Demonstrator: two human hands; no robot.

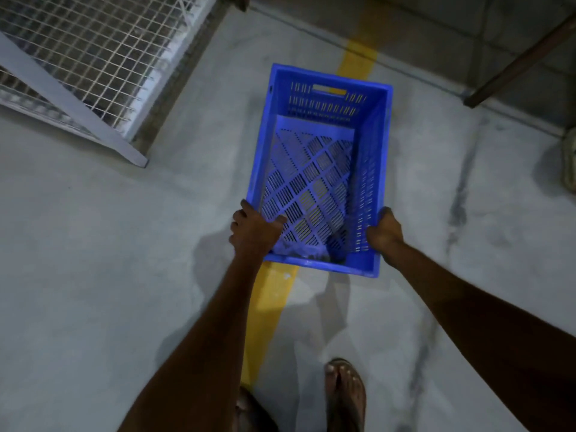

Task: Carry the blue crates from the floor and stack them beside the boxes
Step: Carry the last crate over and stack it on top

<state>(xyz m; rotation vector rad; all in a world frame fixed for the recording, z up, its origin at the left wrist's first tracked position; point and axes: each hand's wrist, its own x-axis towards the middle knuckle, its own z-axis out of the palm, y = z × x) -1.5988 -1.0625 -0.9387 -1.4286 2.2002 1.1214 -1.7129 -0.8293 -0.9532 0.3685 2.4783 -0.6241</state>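
Observation:
One blue crate (321,151) with slotted walls and a perforated floor is held in front of me above the grey floor, over a yellow line. My left hand (252,232) grips its near-left rim, thumb inside the crate. Curled around the near-right rim is my right hand (385,233). The crate is tilted slightly and holds only some crumpled scrap at its near end. No boxes are in view.
A white wire-mesh cage (90,57) stands at the upper left. A yellow floor line (358,57) runs away under the crate. A brown wooden leg (514,67) slants at the upper right, with a pale object (570,160) at the right edge. My sandalled foot (344,394) is below.

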